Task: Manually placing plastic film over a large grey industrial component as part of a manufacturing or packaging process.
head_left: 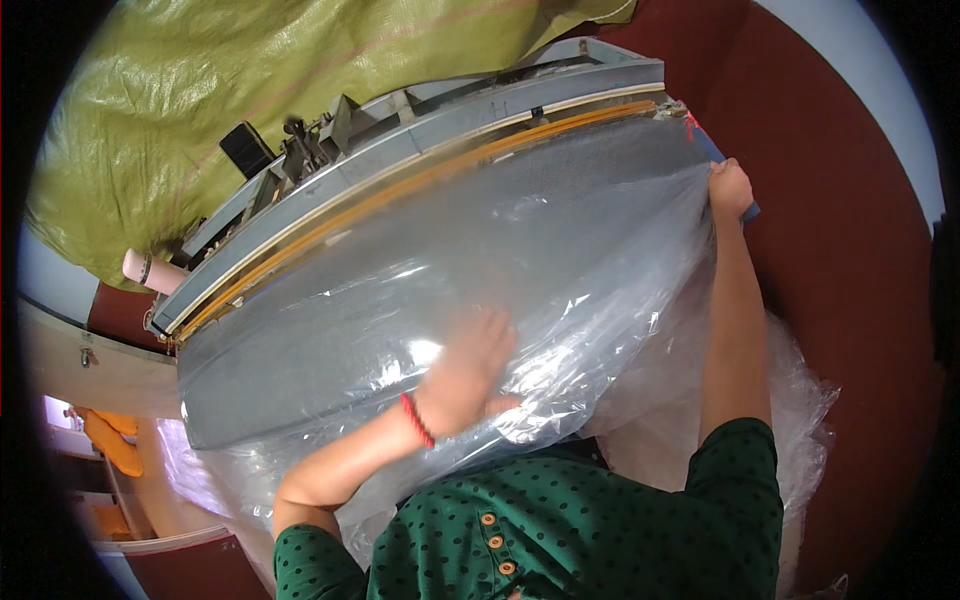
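Note:
A wide clear plastic sheet (560,330) lies over the grey work surface (250,370) and hangs down in shiny folds toward my body. My left hand (468,372), with a red bracelet at its wrist, is stretched out flat on or just over the middle of the sheet. Motion blurs its fingers slightly, and nothing is held in it. At the surface's right end, my right hand (731,190) is closed around a gathered edge of the plastic and pulls it into creases.
Behind the surface runs a long grey metal frame (450,115) with an orange strip (400,195). A black phone-like slab (246,150) and a pink bottle (155,271) sit along it. A yellow-green woven tarp (300,60) covers things behind. More plastic (790,420) bunches at right.

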Demonstrator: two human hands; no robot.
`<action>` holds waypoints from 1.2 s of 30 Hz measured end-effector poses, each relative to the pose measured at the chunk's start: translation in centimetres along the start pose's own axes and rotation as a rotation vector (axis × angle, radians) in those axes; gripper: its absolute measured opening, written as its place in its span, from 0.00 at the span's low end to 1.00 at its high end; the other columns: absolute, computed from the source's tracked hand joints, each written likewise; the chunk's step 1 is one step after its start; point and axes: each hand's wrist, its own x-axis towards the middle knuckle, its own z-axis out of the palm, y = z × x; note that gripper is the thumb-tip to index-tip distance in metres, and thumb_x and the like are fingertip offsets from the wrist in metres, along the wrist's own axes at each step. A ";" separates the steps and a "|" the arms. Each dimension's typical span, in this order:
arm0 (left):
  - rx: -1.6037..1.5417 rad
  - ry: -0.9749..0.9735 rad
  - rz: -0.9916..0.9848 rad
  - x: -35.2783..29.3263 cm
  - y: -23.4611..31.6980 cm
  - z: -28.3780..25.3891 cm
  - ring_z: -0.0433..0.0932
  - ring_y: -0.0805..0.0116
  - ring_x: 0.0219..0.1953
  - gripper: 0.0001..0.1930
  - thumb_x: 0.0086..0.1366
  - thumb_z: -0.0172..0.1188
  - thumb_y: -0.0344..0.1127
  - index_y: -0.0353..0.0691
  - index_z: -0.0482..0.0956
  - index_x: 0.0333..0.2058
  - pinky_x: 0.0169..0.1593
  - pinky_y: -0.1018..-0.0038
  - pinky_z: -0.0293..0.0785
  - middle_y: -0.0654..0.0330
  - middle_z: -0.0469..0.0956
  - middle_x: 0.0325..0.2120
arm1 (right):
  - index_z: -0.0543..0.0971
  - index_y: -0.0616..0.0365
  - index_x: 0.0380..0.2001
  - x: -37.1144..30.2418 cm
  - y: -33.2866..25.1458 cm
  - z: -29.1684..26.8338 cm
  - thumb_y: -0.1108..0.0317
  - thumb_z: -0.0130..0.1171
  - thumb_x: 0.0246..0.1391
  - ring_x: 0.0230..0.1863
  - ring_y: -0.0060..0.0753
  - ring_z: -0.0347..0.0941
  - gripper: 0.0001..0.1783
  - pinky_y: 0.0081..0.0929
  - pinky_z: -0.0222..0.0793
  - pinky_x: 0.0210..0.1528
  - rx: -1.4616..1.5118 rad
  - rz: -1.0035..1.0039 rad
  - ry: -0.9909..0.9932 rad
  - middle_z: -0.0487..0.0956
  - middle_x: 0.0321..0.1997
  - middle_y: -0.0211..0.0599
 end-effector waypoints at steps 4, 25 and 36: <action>-0.331 0.002 0.105 -1.2 1.0 -1.8 0.63 0.54 0.52 0.30 0.54 0.53 0.54 0.34 0.66 0.47 0.51 0.64 0.61 0.46 0.65 0.47 | 0.74 0.54 0.27 0.6 0.2 0.1 0.55 0.52 0.46 0.33 0.47 0.73 0.14 0.42 0.68 0.33 0.044 -0.016 0.033 0.77 0.28 0.42; 0.003 0.181 0.272 7.6 -4.0 0.2 0.45 0.53 0.61 0.33 0.56 0.49 0.53 0.38 0.56 0.55 0.58 0.51 0.45 0.54 0.50 0.58 | 0.74 0.55 0.26 -0.1 -0.2 -0.6 0.55 0.54 0.44 0.34 0.48 0.72 0.14 0.41 0.66 0.33 0.169 0.008 0.021 0.77 0.29 0.41; 0.035 0.427 -0.326 3.3 -7.2 0.0 0.46 0.51 0.60 0.34 0.55 0.51 0.51 0.33 0.56 0.54 0.57 0.53 0.48 0.51 0.52 0.57 | 0.74 0.55 0.26 0.3 0.7 -0.1 0.53 0.55 0.44 0.33 0.48 0.72 0.16 0.41 0.66 0.33 0.161 -0.013 0.039 0.77 0.28 0.40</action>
